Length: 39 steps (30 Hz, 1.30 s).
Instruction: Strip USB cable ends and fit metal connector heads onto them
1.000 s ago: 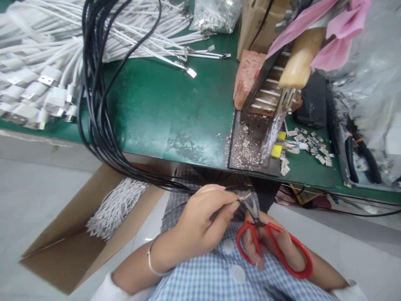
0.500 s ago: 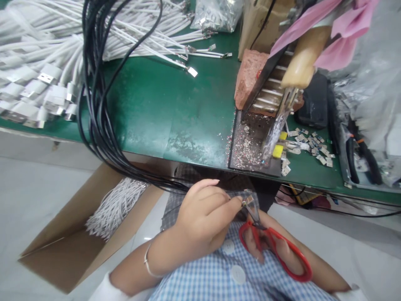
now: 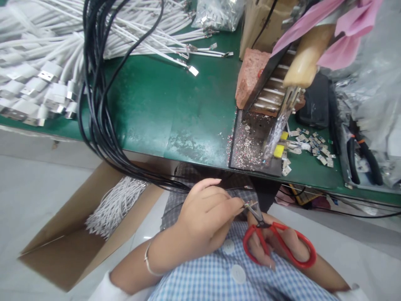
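My left hand (image 3: 206, 213) is closed around the ends of a bundle of black cables (image 3: 103, 125), in front of the table edge. One cable end with small coloured wires shows at its fingertips. My right hand (image 3: 290, 244) has its fingers through the handles of red scissors (image 3: 266, 225). The scissors' blades point up and left and touch or nearly touch that cable end. The black bundle runs over the table's edge from the upper left.
White USB cables (image 3: 40, 79) are piled at the left of the green table (image 3: 150, 108). A soldering iron (image 3: 300, 62), a brick (image 3: 250, 75) and small metal connectors (image 3: 316, 146) stand right. An open carton (image 3: 103, 246) holds white cables below left.
The scissors and my right hand have moved slightly right, and the handles are turned a little. The wire end at my left fingertips is seen more clearly between the blades.
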Tool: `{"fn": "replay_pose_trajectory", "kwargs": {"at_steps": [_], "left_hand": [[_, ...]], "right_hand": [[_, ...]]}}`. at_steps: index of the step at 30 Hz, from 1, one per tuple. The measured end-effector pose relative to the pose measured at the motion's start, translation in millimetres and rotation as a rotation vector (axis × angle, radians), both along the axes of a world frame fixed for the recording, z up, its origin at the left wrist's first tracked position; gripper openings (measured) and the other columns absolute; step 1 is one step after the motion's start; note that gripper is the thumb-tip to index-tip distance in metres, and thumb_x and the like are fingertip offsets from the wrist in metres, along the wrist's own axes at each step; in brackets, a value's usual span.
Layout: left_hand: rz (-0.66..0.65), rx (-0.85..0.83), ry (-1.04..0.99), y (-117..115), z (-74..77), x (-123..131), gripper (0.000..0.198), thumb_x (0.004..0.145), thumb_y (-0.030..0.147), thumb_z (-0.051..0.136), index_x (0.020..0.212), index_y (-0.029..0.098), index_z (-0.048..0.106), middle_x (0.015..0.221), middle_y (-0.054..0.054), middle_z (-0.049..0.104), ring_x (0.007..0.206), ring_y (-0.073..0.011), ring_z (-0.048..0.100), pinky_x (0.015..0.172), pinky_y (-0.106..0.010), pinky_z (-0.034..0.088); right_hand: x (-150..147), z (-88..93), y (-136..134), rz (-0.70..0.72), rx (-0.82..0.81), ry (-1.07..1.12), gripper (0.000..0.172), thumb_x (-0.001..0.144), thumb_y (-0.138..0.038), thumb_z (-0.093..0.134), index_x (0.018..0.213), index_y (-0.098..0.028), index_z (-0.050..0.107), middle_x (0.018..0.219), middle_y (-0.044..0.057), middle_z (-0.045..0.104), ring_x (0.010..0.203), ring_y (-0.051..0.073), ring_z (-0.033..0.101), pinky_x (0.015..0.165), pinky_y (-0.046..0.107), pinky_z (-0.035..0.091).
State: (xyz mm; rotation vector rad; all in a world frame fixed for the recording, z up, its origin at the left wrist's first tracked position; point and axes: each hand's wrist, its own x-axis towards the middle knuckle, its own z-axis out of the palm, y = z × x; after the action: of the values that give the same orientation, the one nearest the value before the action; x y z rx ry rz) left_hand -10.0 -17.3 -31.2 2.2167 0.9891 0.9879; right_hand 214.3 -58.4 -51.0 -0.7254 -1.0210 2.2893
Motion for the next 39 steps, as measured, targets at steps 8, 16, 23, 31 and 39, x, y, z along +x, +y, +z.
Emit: {"fn": "replay_pose_trajectory", "kwargs": {"at_steps": [8, 16, 23, 31, 39], "left_hand": [[-0.008, -0.301, -0.100, -1, -0.9, 3, 0.018, 0.095, 0.009, 0.050, 0.083, 0.018, 0.059, 0.070, 0.005, 0.064, 0.063, -0.0086, 0.059, 0.107, -0.029, 0.041], [0.061, -0.443, -0.182, 5, 8.0, -1, 0.029, 0.099, 0.012, 0.046, 0.072, 0.019, 0.056, 0.063, 0.006, 0.061, 0.061, -0.0093, 0.057, 0.088, -0.025, 0.048], [0.017, -0.533, -0.261, 5, 10.1, 1, 0.032, 0.100, 0.014, 0.046, 0.071, 0.018, 0.058, 0.064, 0.004, 0.060, 0.063, -0.0094, 0.059, 0.077, -0.024, 0.048], [0.030, -0.539, -0.280, 3, 10.6, 1, 0.032, 0.100, 0.018, 0.047, 0.071, 0.019, 0.059, 0.063, 0.002, 0.064, 0.065, -0.0130, 0.061, 0.078, -0.028, 0.051], [0.025, -0.546, -0.290, 3, 10.7, 1, 0.037, 0.104, 0.023, 0.044, 0.070, 0.018, 0.059, 0.066, 0.000, 0.065, 0.068, -0.0140, 0.063, 0.082, -0.030, 0.053]], "right_hand": [[0, -3.3, -3, 0.012, -0.102, 0.015, 0.069, 0.085, -0.087, 0.030, 0.089, -0.021, 0.049, 0.045, -0.005, 0.048, 0.032, 0.008, 0.032, 0.035, 0.020, 0.020], [6, 7.3, -6, -0.004, -0.213, 0.064, 0.068, 0.084, -0.088, 0.032, 0.092, -0.023, 0.048, 0.042, -0.008, 0.045, 0.031, 0.008, 0.030, 0.037, 0.020, 0.020], [-7, 13.5, 0, -0.011, -0.174, 0.066, 0.068, 0.086, -0.086, 0.034, 0.089, -0.020, 0.051, 0.047, -0.005, 0.048, 0.036, 0.008, 0.037, 0.038, 0.019, 0.027], [-11, 15.9, 5, 0.023, -0.164, 0.024, 0.071, 0.083, -0.089, 0.033, 0.089, -0.020, 0.049, 0.049, -0.004, 0.050, 0.038, 0.009, 0.040, 0.038, 0.019, 0.027], [-13, 17.8, 7, 0.016, -0.162, 0.037, 0.072, 0.085, -0.087, 0.034, 0.096, -0.018, 0.053, 0.049, -0.006, 0.047, 0.039, 0.009, 0.039, 0.039, 0.020, 0.027]]}}
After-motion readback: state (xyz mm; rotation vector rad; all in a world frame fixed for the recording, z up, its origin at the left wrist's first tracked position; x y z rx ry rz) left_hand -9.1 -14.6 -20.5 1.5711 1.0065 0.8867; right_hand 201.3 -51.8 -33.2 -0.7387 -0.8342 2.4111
